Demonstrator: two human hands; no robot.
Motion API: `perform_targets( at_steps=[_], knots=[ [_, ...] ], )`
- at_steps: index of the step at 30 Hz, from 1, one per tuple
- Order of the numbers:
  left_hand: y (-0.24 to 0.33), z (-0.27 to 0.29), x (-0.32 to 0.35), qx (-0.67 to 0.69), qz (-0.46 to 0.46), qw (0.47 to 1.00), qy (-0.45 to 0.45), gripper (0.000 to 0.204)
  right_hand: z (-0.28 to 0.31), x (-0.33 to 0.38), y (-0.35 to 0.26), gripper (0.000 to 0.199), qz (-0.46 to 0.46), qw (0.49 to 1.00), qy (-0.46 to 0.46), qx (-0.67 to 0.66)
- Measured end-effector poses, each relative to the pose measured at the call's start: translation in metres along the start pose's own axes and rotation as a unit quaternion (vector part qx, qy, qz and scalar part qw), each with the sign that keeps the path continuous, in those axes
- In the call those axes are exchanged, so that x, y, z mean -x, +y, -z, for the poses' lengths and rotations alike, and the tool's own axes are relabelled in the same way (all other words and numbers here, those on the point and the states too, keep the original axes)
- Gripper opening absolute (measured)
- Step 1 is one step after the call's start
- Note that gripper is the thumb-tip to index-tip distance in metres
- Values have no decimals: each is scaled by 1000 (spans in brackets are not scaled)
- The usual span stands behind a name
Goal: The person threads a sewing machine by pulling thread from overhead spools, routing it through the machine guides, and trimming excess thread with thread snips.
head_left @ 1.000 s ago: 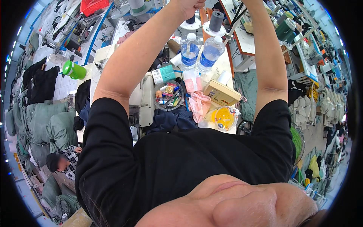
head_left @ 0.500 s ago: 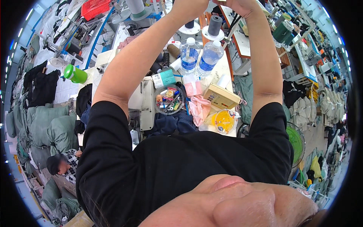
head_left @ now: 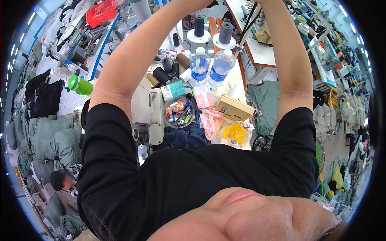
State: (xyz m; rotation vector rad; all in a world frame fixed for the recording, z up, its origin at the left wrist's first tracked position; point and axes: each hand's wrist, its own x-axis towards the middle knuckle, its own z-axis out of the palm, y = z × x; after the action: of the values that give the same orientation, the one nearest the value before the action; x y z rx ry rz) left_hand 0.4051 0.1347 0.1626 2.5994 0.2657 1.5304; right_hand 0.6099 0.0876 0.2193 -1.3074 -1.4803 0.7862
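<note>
both my arms are up, hands out past the top edge, so i can't tell what my fingers grip. nearest them, two dark thread cones (head_left: 212, 31) at the table's (head_left: 231, 86) far edge, two water bottles (head_left: 210, 67) just behind.

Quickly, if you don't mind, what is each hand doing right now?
Left hand: out of view above the picture's top edge; only the raised left forearm shows.
Right hand: likewise out of view; the right forearm reaches up beside black cables.
</note>
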Motion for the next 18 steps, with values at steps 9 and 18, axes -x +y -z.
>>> perform_targets(
  at_steps=[9,18],
  knots=[
    [-1,6,-20,66,-73,995,15,14,8,9,-12,9,1,1000,14,4],
    [35,-3,10,94,34,995,-25,14,-4,56,10,15,-26,994,67,-86]
  ],
)
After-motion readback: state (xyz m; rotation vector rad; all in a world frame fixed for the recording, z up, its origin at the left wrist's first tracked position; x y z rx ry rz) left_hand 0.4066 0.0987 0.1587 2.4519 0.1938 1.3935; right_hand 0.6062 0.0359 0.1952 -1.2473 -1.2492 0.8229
